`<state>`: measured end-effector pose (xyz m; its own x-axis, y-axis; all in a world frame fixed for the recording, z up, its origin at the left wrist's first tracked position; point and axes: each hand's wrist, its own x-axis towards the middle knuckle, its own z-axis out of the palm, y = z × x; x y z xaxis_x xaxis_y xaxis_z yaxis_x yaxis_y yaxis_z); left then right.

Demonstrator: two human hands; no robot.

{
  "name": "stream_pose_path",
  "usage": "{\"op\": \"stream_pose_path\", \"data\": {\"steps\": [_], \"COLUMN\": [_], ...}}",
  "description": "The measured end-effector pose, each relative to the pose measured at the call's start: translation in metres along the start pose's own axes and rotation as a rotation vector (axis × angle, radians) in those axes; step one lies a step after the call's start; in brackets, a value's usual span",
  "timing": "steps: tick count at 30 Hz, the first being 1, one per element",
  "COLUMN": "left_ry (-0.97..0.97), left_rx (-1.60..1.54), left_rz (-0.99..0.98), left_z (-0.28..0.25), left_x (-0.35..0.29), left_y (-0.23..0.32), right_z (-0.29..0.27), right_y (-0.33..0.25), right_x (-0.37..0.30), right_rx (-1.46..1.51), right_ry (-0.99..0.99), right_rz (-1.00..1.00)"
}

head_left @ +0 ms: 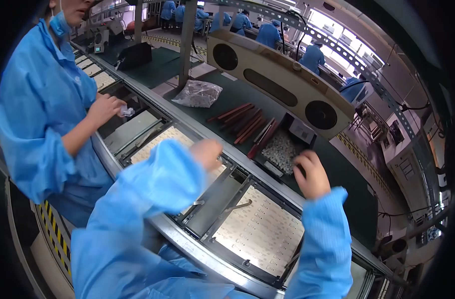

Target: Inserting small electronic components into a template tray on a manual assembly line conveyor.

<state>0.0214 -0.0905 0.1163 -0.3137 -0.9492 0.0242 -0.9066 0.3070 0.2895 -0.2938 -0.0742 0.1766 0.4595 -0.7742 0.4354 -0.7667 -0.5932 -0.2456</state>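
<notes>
My right hand (312, 175) is over the right edge of a black bin filled with small whitish parts (280, 152). Its fingers are bent, with a gap between thumb and forefinger, and nothing shows in them. Farther left, my left hand (206, 154) hovers above the conveyor line, near a pale panel (170, 139) with rows of small marks. Motion blurs it, and its fingertips are partly hidden. Another pale panel (260, 230) lies in a dark frame between my forearms, with a small metal lever (240, 205) across its upper left corner.
Red strips (242, 122) and a clear plastic bag (197, 93) lie on the green bench beyond the rail (227, 144). Above it hangs a long beige box (277, 79) with two round dark openings. At left, a co-worker (48, 109) in blue holds something small and whitish.
</notes>
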Motion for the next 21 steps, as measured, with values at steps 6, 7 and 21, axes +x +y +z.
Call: {"op": "stream_pose_path", "data": {"steps": [6, 7, 21], "left_ry": [0.041, 0.031, -0.298], "left_rx": [0.106, 0.108, -0.275], "left_rz": [-0.256, -0.238, -0.401], "left_z": [0.028, 0.027, 0.050], "left_x": [0.155, 0.163, 0.243], "left_y": [-0.008, -0.003, -0.070], "right_z": [-0.086, -0.091, -0.081], "right_y": [-0.080, -0.081, -0.075], "right_x": [-0.134, -0.157, -0.289], "right_rx": [-0.197, -0.181, -0.012], "right_ry": [-0.061, -0.022, 0.237], "right_rz": [0.229, 0.301, 0.729]}}
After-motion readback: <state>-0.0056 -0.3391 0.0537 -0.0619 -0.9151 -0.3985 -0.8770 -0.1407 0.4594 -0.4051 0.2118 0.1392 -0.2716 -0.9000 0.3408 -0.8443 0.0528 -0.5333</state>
